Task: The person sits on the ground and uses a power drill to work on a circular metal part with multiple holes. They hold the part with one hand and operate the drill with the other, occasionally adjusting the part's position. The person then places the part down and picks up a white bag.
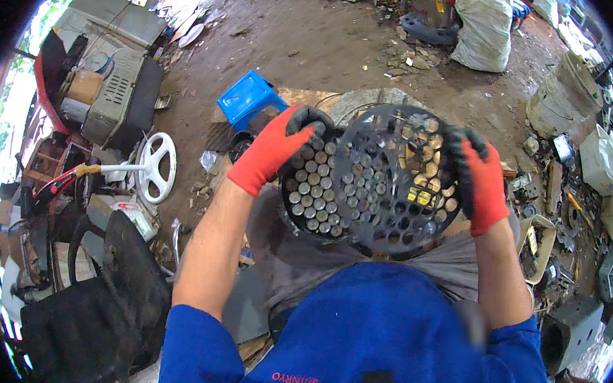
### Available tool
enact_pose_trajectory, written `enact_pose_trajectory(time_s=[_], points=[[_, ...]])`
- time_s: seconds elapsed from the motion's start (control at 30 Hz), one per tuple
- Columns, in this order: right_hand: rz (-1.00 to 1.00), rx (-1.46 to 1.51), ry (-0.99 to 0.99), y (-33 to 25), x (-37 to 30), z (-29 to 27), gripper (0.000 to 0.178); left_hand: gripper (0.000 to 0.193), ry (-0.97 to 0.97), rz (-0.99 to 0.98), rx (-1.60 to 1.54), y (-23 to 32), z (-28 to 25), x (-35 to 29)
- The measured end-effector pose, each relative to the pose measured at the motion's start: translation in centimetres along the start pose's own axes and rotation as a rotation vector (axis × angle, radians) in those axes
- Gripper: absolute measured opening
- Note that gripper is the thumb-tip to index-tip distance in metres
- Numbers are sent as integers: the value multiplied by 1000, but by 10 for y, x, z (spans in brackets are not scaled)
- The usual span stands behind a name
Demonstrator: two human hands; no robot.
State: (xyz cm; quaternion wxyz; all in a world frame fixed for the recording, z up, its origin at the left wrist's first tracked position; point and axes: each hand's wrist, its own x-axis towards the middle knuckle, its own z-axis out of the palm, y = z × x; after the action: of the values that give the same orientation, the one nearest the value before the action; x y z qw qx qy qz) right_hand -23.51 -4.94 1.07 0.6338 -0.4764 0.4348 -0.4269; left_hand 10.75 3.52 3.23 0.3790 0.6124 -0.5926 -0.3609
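A round black case (290, 212) sits over my lap, packed with upright cylindrical battery cells (314, 188). Across its middle and right lies a black perforated disc (374, 128), smeared by motion, with cells showing through its holes. Yellow patches (421, 196) show among the cells on the right. My left hand (278, 148), in a red glove with black fingers, is closed at the case's upper left rim. At the right edge my right hand (481, 180), gloved alike, has its fingers curled round the rim; whether it grips the disc alone or the case too is hidden.
A blue plastic container (247, 99) lies beyond my left hand. On the left are a white steering wheel (157, 168) and a black seat (80, 318). A cream tray (537, 247) and metal scrap lie to the right. Sacks (483, 29) stand far off on bare ground.
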Motion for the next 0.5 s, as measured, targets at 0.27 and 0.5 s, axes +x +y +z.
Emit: enact_pose_trajectory(time_s=[0.27,0.5], points=[[83,236,28,39,-43,-83,42,55,-40,-1,-51,12,12,-11],[96,357,69,63,-76,-143,49,51,-84,-89,-85,16,15,-9]])
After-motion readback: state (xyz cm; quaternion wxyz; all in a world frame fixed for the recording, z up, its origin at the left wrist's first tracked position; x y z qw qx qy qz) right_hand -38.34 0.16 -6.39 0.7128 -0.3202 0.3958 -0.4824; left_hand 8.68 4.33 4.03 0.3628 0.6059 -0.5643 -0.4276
